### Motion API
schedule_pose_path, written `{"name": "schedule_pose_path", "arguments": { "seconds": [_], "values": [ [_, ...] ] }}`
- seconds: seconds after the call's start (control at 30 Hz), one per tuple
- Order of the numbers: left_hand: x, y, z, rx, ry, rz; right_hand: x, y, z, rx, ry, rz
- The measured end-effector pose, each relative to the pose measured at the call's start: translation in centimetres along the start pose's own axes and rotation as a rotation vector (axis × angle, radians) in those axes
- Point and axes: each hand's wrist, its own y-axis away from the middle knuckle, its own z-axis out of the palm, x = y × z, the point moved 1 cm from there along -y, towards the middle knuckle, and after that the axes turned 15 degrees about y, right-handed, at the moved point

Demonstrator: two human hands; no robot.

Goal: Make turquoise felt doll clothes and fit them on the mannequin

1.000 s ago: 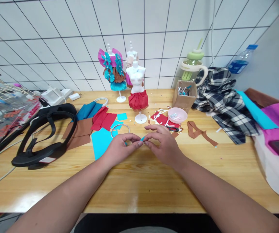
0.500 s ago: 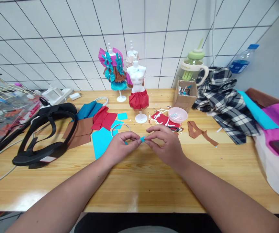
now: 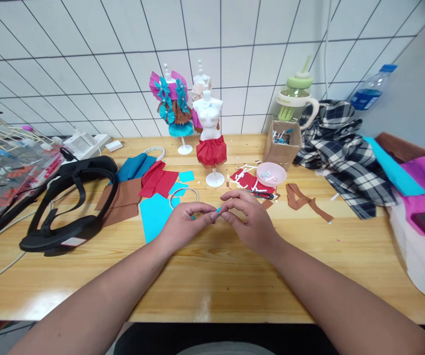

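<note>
Between the fingertips of both hands is a small piece of blue paper (image 3: 219,210), mostly covered by the fingers. My left hand (image 3: 189,221) pinches it from the left, and my right hand (image 3: 248,217) pinches it from the right. Behind them stands a white mini mannequin (image 3: 208,118) wearing a red crepe-like skirt (image 3: 211,151). Close to my left hand lie a large blue sheet (image 3: 153,217) and a ring of tape (image 3: 183,190). Beyond my right hand are a dark cutter or scissors (image 3: 260,194) and a pink bowl (image 3: 271,174) with small bits in it.
At the back, another mannequin wears a ruffled paper dress (image 3: 173,106). On the left lie a black headset (image 3: 72,207), folded brown paper (image 3: 122,199) and red paper (image 3: 159,178). To the right are a cardboard box (image 3: 282,148), brown strips (image 3: 304,202), checked cloth (image 3: 336,148) and a jug (image 3: 296,98).
The fingertips have drawn closer together over the blue paper, so less of it shows. My right hand has shifted slightly left.
</note>
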Motion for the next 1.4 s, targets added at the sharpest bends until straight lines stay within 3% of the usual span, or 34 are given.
{"name": "schedule_pose_path", "arguments": {
  "seconds": [0.33,0.5,0.7,0.8,0.9,1.03,1.27,1.4],
  "values": [
    [0.2,0.2,0.0,0.070,-0.031,0.069,-0.4,0.2,0.2,0.086,0.025,-0.034],
    [0.2,0.2,0.2,0.095,-0.035,0.098,-0.6,0.1,0.2,0.118,0.001,0.041],
    [0.1,0.3,0.2,0.088,-0.024,0.077,-0.1,0.2,0.3,0.083,-0.083,0.220],
    [0.2,0.3,0.1,0.082,-0.035,0.059,0.3,0.2,0.4,-0.055,-0.282,0.308],
    [0.4,0.2,0.1,0.063,-0.042,0.058,0.4,0.2,0.6,-0.154,-0.390,0.284],
    [0.4,0.2,0.2,0.029,-0.054,0.046,0.3,0.1,0.7,-0.134,-0.404,0.299],
    [0.0,0.1,0.4,-0.014,0.010,-0.058,1.0,-0.2,0.7,-0.146,-0.556,0.474],
    [-0.8,-0.2,0.0,0.011,0.214,-0.151,1.3,-0.3,0.4,-0.113,-0.460,0.470]
  ]
}}
